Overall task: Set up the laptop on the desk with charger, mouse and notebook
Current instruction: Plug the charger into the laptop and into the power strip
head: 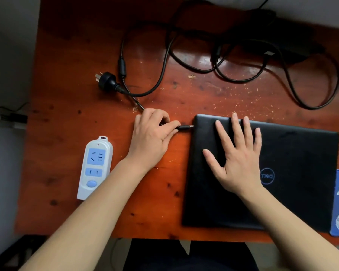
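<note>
Black Dell laptop (262, 173), lid closed, sits on my scratched reddish wood desk (86, 45). My right hand (237, 155) rests flat and spread on it, while my left hand (153, 133) pinches the charger plug (185, 127) just beside its left edge. White-and-blue power strip (95, 167) lies left.

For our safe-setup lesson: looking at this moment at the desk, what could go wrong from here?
1. The left hand holds the charger tip beside the closed laptop; a skewed push might bend it.
2. The looped cable might snag.
3. The wall plug lies unplugged, away from the power strip.
</note>
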Motion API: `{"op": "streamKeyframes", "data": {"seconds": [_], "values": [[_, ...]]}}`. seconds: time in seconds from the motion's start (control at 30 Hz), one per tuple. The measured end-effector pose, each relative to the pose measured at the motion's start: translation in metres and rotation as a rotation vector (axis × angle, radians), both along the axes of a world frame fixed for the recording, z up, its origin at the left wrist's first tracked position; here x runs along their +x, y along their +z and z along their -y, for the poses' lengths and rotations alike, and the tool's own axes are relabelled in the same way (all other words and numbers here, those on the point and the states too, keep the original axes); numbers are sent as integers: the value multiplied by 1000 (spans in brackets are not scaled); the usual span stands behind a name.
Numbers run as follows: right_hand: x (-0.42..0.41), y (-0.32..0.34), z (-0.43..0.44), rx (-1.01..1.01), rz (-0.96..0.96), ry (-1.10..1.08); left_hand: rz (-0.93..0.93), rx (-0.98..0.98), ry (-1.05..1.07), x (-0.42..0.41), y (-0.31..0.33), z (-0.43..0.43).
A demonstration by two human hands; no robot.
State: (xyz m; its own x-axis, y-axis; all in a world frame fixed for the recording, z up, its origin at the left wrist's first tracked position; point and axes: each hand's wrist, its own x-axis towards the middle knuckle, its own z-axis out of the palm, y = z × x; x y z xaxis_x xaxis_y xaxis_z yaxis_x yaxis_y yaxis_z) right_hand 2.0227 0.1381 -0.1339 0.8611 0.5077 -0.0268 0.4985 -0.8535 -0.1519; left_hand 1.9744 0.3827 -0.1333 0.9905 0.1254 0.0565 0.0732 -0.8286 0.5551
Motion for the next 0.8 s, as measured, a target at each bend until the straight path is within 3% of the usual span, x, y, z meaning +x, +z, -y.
{"op": "streamKeyframes", "data": {"seconds": [0.8], "values": [[0, -3, -2, 15, 38, -10, 7, 7, -97, 19, 5, 6]]}}
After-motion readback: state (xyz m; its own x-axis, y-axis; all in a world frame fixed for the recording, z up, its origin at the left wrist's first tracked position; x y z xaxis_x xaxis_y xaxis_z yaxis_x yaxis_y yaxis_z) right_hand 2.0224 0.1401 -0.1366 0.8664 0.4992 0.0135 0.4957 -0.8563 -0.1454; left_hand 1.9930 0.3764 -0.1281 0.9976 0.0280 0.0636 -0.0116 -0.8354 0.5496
